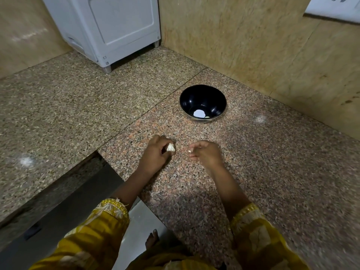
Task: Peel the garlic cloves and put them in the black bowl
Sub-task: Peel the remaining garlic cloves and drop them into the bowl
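The left hand [155, 153] hovers low over the speckled granite worktop [272, 172], its fingers [158, 140] curled round a piece of garlic [170, 148] in white papery skin; the garlic pokes out at the fingertip end, on the side facing the other hand. The right hand [207, 152] is just beside it, the two apart with a narrow strip of worktop showing between them; its thumb and forefinger are pinched on a small pale scrap [189, 151], and whether that is skin or clove is too small to tell; the remaining fingers are loosely bent beneath.

The black bowl [202, 94] stands on the worktop beyond the fingertips, a little towards the right-hand side and well apart from both hands; it is upright, with a bright patch of glare at its bottom and a small pale bit [206, 117] next to the glare, too small to identify.

Far beyond the left fingers a white appliance [109, 28] stands on short feet against the tan wall [243, 45]; far beyond the right fingers, at the upper corner, is a white socket plate [335, 8].

Back from the fingers, both forearms run into yellow patterned sleeves [109, 213]; below the worktop edge, between the arms, a bare foot [153, 238] shows on a pale floor.
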